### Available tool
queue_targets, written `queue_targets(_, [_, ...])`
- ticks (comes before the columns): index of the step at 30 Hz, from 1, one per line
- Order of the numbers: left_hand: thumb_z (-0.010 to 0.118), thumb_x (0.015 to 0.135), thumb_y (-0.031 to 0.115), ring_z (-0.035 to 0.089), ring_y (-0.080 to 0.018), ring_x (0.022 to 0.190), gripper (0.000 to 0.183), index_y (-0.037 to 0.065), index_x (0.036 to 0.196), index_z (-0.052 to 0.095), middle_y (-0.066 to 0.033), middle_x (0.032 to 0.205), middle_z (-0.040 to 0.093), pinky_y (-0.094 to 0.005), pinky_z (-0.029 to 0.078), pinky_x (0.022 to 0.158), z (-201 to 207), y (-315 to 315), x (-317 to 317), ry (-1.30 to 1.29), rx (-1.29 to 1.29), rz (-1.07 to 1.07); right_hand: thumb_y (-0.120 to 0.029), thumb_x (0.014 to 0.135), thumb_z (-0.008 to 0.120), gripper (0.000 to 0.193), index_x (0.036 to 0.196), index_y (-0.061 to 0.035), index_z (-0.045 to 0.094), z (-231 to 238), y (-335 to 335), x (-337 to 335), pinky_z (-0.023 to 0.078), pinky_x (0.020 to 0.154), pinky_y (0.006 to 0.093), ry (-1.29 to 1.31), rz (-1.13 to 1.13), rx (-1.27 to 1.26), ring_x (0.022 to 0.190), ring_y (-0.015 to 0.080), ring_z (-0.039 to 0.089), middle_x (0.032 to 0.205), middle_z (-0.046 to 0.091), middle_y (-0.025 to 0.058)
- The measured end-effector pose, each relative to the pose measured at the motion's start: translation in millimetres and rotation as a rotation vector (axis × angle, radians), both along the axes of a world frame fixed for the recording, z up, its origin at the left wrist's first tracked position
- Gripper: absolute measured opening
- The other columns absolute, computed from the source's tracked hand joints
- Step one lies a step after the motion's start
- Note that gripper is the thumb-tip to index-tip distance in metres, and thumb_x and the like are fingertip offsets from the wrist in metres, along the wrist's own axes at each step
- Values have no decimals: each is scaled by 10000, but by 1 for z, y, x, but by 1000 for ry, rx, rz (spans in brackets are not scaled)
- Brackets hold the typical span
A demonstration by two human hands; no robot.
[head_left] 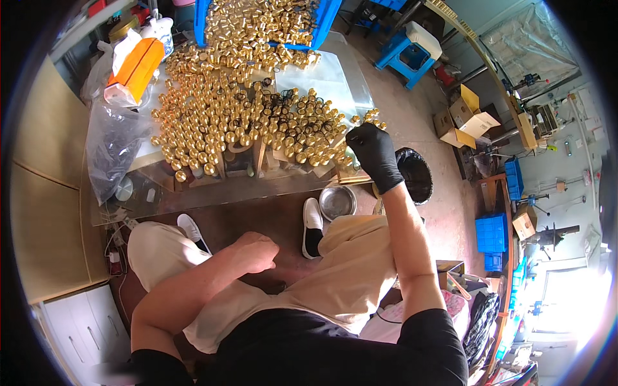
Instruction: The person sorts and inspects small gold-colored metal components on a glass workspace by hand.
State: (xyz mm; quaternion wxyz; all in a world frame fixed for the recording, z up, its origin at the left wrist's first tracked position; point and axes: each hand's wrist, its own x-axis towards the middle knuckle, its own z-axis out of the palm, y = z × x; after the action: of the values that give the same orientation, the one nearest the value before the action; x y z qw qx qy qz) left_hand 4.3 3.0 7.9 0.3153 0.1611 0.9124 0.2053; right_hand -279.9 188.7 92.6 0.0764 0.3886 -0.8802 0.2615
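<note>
A workshop table (193,196) carries loose brass pieces (193,106) (too many to count), spread before 1 blue crate (329,20) holding more. On the floor (399,109) stand 1 metal bowl (338,202) and 1 black-lined bin (417,180). The black-gloved right hand (373,151), arm outstretched, curls beside the rightmost pieces; the bare left hand (256,252), forearm bent inward, has folded fingers. I cannot tell whether either grips anything.
</note>
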Motion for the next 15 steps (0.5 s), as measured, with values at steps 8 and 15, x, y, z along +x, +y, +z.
queue_targets(8, [730,858,314,696,-351,1003,322,28,1004,756,-159,1033,734,-448,560,861,-3,0,-5,-2,-36,-49,-173,810,746,165,943,-76,759,-8,-2,-9,557,761,412,169,23,231,849,349,695,907,714,141])
queue_targets(15, [730,827,323,698,-358,985,324,26,955,753,-175,997,734,-462,554,858,-13,-3,3,103,38,-4,-188,825,751,204,993,-73,761,10,28,13,566,773,391,-44,-43,112,840,330,719,952,737,157])
